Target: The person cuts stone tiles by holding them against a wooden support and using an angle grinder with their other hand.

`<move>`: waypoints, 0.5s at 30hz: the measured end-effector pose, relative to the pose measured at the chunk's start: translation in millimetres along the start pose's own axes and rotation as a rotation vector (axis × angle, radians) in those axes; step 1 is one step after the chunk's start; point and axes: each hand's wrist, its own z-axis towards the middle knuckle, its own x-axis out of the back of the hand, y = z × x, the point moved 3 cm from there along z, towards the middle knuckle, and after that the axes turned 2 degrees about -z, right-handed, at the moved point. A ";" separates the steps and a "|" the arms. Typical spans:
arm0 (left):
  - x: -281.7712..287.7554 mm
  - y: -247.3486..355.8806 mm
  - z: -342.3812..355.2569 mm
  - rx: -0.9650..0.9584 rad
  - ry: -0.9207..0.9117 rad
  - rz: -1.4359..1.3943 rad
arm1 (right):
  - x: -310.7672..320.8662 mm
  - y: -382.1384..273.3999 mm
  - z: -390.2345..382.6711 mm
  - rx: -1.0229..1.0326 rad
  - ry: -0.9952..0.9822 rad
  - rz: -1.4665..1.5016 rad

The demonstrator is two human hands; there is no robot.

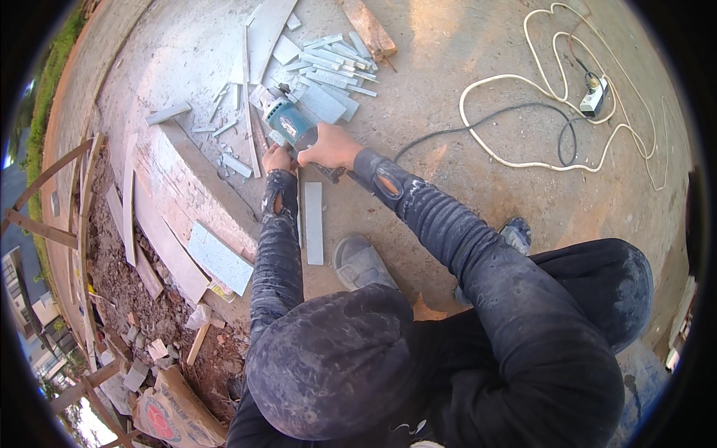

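My right hand (330, 146) is wrapped round the black rear end of a teal angle grinder (284, 119), whose grey metal head points away to the far left. Just left of it, my left hand (277, 159) is closed, low beside the tool; what its fingers grip is hidden. A long narrow strip (249, 127) runs away from near my left hand. Beyond the tool lie flat grey tile pieces (323, 103) and a pile of narrow cut tile strips (332, 60). One pale tile strip (314, 224) lies nearer me, beside my left forearm.
A dusty concrete block (194, 179) stands at left, with a tile slab (220, 256) against it. Rubble, boards and a paper sack (175, 411) fill the lower left. A white cable (515, 78) loops to a power strip (594, 97) at right; a wooden block (370, 30) lies far off.
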 end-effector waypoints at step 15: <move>3.2 -3.7 6.7 0.032 0.029 0.016 | -3.0 4.6 -0.3 0.012 0.029 0.012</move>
